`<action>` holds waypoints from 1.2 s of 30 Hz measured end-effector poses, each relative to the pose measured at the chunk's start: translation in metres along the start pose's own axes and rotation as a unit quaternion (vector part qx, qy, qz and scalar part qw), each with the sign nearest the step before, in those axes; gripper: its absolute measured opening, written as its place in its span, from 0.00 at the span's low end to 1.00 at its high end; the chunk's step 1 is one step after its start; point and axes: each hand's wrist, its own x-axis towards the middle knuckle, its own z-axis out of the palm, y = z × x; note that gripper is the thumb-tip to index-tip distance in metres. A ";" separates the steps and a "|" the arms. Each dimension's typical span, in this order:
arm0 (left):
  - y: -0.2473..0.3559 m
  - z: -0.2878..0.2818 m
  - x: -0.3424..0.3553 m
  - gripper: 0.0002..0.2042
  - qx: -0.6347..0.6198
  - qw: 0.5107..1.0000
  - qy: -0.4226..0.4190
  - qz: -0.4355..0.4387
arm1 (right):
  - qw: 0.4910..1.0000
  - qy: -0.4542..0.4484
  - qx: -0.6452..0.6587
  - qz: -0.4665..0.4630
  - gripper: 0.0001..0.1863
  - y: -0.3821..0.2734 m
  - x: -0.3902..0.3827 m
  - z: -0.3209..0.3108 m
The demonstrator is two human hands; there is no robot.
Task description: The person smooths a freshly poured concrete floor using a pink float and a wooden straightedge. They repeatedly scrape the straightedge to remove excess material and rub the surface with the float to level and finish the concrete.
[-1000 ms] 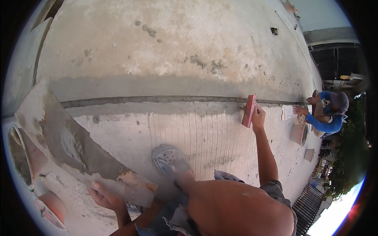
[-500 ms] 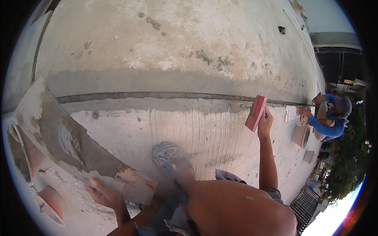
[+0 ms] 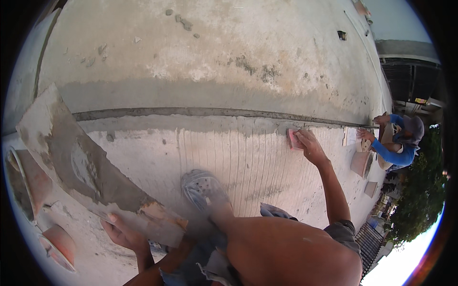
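Note:
With my left hand (image 3: 125, 233), at lower left, I grip a long board (image 3: 48, 138) smeared with wet grey mortar. My right hand (image 3: 310, 148) holds a small red float (image 3: 293, 139), partly covered by my fingers, on the pale concrete surface (image 3: 253, 162) just below the mortar band. A narrow dark groove (image 3: 191, 112) runs across the view above it, bordered by grey mortar (image 3: 224, 124). My foot in a clog (image 3: 195, 186) rests below, between the board and my right arm.
At far right a co-worker in blue sleeves (image 3: 396, 153) bends over the groove, both hands low, beside a bucket (image 3: 360, 164) and a smaller container (image 3: 371, 189). Two mortar-stained buckets (image 3: 36, 176) (image 3: 63, 243) sit at left. A dark gate (image 3: 410, 78) and trees are beyond.
My right hand has turned and swung left, the red float lifting clear, then coming down lower on the concrete with its flat face no longer showing. My left hand and board have shifted slightly.

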 end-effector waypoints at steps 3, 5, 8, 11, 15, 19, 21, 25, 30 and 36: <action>-0.002 0.000 0.001 0.26 0.016 1.000 -0.004 0.010 | 0.999 -0.031 0.026 -0.010 0.23 0.018 -0.009 -0.008; -0.006 -0.005 0.002 0.26 0.014 1.000 -0.017 0.018 | 0.999 0.036 -0.014 -0.005 0.23 0.022 -0.006 -0.007; -0.004 -0.001 0.001 0.25 0.019 1.000 0.009 0.000 | 0.998 0.041 -0.048 0.011 0.23 0.014 0.006 -0.007; 0.002 0.003 0.002 0.24 0.023 1.000 0.017 0.006 | 1.000 -0.022 0.001 -0.010 0.23 0.015 -0.006 -0.003; 0.003 0.003 -0.001 0.25 0.026 0.999 0.008 0.022 | 0.999 -0.039 0.024 0.028 0.24 -0.001 0.001 -0.016; -0.004 -0.002 0.001 0.27 0.024 1.000 -0.007 -0.016 | 0.997 0.048 -0.023 0.051 0.24 0.009 0.010 -0.006; 0.001 -0.001 0.000 0.28 0.034 0.999 -0.001 -0.018 | 0.998 0.026 -0.009 0.057 0.25 0.001 0.007 0.003; 0.005 -0.002 0.000 0.28 0.064 0.998 0.010 0.008 | 0.999 -0.036 0.038 0.015 0.24 -0.009 -0.001 -0.005; -0.001 -0.003 0.001 0.27 0.010 1.000 -0.009 -0.013 | 0.997 0.077 -0.007 0.020 0.23 -0.021 0.032 -0.011; -0.003 -0.007 0.000 0.24 0.036 0.999 0.003 0.017 | 0.997 -0.061 0.047 0.000 0.25 -0.042 0.016 0.001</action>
